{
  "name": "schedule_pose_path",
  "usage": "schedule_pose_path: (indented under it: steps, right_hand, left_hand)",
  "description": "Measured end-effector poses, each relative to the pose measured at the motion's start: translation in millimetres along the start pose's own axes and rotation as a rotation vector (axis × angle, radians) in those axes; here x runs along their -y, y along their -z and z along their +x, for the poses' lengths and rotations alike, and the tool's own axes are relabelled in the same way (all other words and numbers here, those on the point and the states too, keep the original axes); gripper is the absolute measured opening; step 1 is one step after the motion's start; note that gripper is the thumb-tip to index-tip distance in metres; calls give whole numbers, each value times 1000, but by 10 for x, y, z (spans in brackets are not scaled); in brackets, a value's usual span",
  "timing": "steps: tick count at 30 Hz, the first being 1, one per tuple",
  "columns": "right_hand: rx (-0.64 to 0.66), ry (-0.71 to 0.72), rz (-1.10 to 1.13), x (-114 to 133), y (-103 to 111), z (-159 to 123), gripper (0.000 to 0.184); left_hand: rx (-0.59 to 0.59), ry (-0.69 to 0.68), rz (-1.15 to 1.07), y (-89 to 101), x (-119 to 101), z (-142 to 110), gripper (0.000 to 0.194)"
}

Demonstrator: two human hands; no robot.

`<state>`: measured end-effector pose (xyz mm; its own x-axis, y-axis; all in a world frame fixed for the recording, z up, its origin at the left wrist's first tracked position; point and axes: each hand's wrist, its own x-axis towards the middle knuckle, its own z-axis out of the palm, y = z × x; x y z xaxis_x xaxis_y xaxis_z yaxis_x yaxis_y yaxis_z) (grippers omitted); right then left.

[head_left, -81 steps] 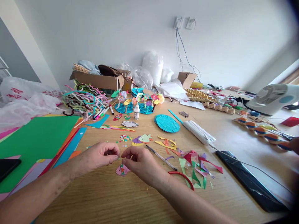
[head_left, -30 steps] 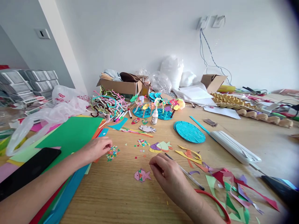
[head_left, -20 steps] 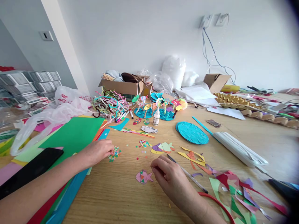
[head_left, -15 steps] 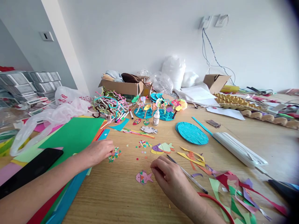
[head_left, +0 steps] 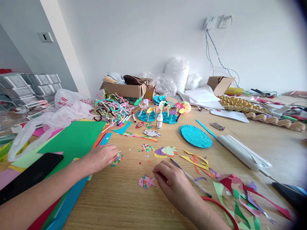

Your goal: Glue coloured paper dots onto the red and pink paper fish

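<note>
My left hand (head_left: 104,157) rests at a small pile of coloured paper bits (head_left: 118,160), its fingers pinched together over the near edge; whatever they hold is hidden. Just in front of my right hand (head_left: 171,180) lies a pink paper fish (head_left: 148,182) with coloured triangles on its body. The right fingers are curled together beside the fish's tail, and I cannot see anything between them. Beyond them are stacked paper fish (head_left: 169,150) in pale green, purple and yellow, and a second pile of round paper dots (head_left: 147,147).
A pen (head_left: 192,179) and red-handled tool (head_left: 223,207) lie by my right arm, with paper scraps (head_left: 240,198) beyond. Blue discs (head_left: 195,136), a glue bottle (head_left: 159,121) and a power strip (head_left: 242,151) stand farther back. Coloured sheets (head_left: 72,137) and a phone (head_left: 31,174) are left.
The view has shifted very slightly. Both hands keep nearly the same places and poses, the left at the paper bits and the right by the pink fish.
</note>
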<state>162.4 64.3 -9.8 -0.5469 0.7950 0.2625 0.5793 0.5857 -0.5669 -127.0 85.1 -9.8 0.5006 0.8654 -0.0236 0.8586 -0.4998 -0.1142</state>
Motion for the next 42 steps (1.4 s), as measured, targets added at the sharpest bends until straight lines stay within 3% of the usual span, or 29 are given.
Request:
schedule_pose_path:
  steps: [15, 28, 42]
  right_hand:
    - [45, -20, -6, 14, 17, -4, 17]
    - [43, -23, 3, 10, 25, -7, 15]
    - [39, -19, 7, 4, 16, -1, 16]
  left_hand:
    - [30, 10, -16, 50, 43, -7, 17]
    - [26, 31, -18, -53, -20, 7, 21]
    - [-35, 207, -400, 118, 99, 11, 22]
